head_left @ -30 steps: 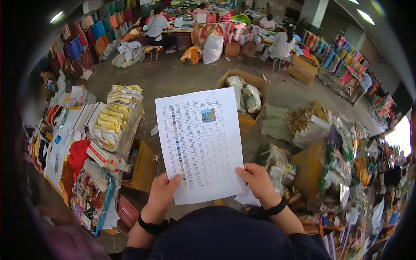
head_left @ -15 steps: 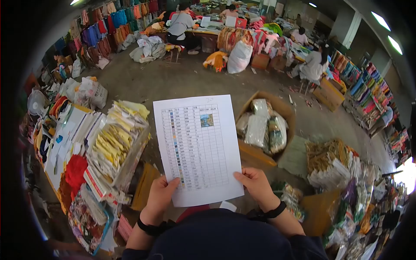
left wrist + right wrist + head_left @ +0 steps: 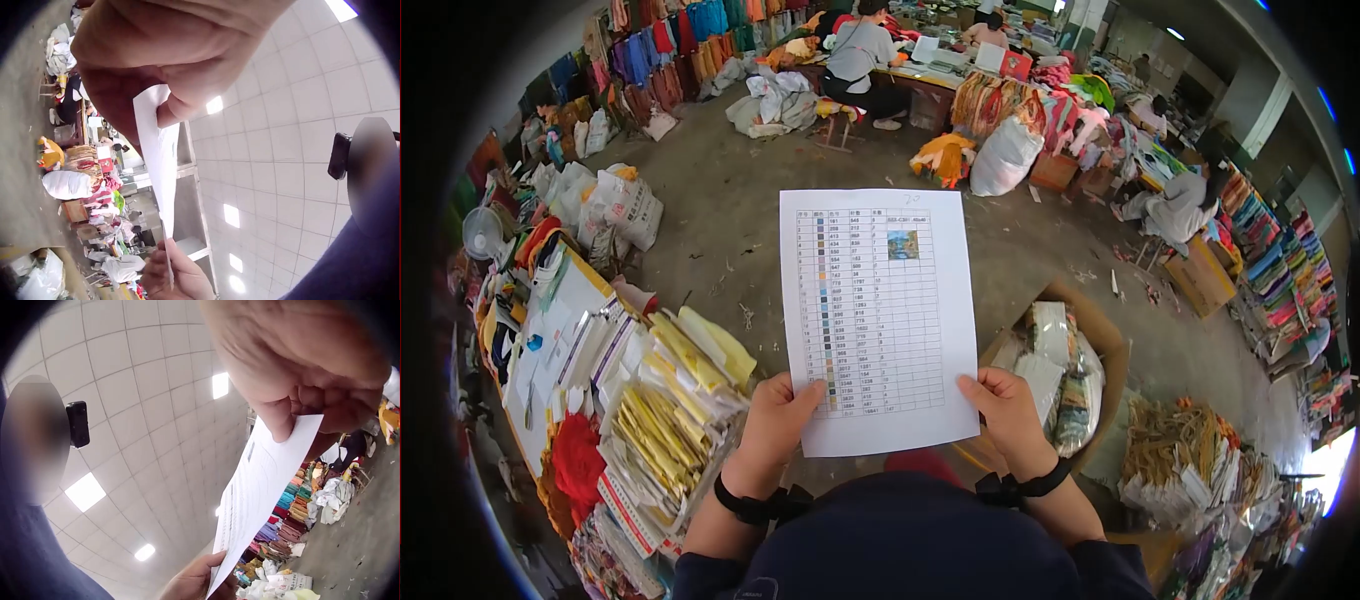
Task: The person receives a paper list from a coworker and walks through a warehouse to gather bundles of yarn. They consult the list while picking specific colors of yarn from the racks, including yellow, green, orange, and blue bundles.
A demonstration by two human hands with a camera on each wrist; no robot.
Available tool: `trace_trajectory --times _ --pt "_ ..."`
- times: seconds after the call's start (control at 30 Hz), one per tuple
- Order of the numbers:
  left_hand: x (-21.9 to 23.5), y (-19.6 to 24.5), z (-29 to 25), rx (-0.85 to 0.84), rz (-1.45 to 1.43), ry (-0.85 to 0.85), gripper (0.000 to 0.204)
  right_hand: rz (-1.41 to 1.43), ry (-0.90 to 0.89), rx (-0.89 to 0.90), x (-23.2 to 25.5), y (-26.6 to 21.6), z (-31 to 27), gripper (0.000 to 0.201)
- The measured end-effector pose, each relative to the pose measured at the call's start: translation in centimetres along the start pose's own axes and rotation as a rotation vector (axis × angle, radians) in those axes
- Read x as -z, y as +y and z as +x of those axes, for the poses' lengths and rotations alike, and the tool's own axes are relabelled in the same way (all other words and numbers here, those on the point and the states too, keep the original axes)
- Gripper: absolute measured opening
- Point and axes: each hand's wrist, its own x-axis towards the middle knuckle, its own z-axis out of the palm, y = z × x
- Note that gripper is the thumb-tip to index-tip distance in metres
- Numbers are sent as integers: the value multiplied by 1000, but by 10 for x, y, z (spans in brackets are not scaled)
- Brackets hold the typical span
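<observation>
A white sheet of paper [image 3: 880, 330] is held up in front of the body in the head view. It carries a printed table with a column of small colour squares and a little picture at upper right. My left hand [image 3: 772, 425] pinches its lower left edge, thumb on the printed face. At the lower right edge my right hand [image 3: 1012, 415] pinches it the same way, fingers behind the sheet. Both wrist views show the paper [image 3: 159, 169] nearly edge-on, gripped between thumb and curled fingers of each hand.
On the left, a table [image 3: 550, 370] bears stacked yellow and white papers [image 3: 665, 420] and red yarn [image 3: 578, 460]. A cardboard box [image 3: 1112, 345] of plastic-wrapped packs stands right of the sheet. Beyond the floor, a person [image 3: 862, 55] sits at a long worktable near a white sack [image 3: 1007, 158].
The head view has turned left, so the room's contents have slid rightward and the box shows further right. Both hands keep hold of the paper, which sits slightly higher and further right.
</observation>
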Motion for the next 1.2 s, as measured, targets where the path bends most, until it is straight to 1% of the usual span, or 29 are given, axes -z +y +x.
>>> trace_trajectory --times 0.13,0.17,0.23,0.3,0.33,0.43,0.47,0.5,0.53,0.6,0.63,0.67,0.7,0.73,0.77,0.83,0.87,0.93,0.97,1.03,1.07,1.1,1.17,1.2 --pt "-8 11 77 -66 41 2 23 35 -28 10 14 -5 87 19" --pt "-12 16 98 -83 44 16 23 -7 -46 27 19 -8 112 18" --pt "-20 23 133 -60 45 59 24 -44 -72 32 27 -16 158 17" --pt "-28 36 159 -38 84 96 24 60 -175 24 33 -24 195 17" --pt "-32 44 175 -33 115 124 24 64 -183 22 36 -31 214 17" --pt "-42 56 214 -47 77 181 23 55 -222 -6 38 -46 257 17" --pt "-45 58 225 -37 72 195 23 70 -209 -46 38 -52 270 17" --pt "-46 60 232 -18 20 176 23 83 -200 -85 36 -55 279 17" --pt "-48 65 244 -13 -27 167 22 83 -227 -88 39 -54 293 17" --pt "-38 51 272 31 -24 213 22 -233 -160 34 46 -46 323 17" --pt "-31 40 289 -4 19 214 22 -185 -156 21 46 -45 338 17" --pt "-35 51 298 -7 -20 152 23 -140 -149 -3 46 -45 350 16" --pt "-35 54 310 3 -23 125 23 -135 -186 14 45 -47 363 16" --pt "-31 56 320 18 -26 90 23 -34 -177 -24 42 -47 372 15" --pt "-29 60 328 4 -26 108 23 64 -160 -70 39 -47 383 15" --pt "-25 69 347 48 -83 49 25 79 -174 -72 30 -48 412 15" --pt "-21 71 363 52 -96 55 25 95 -169 -84 27 -50 428 14" --pt "-12 75 394 38 -171 45 26 83 -196 -88 17 -57 462 15" --pt "-5 72 398 28 -177 43 26 87 -222 -76 11 -58 470 16" --pt "12 78 438 103 -119 66 28 39 -264 -64 -4 -66 517 17" --pt "19 84 458 97 -125 46 28 -2 -292 -61 -8 -70 540 18" --pt "26 91 477 101 -121 61 29 -13 -268 -57 -13 -74 562 18" --pt "38 110 514 112 -97 85 29 -74 -309 -58 -28 -81 604 19" --pt "45 112 523 128 -103 79 29 -79 -298 -72 -38 -85 611 19"
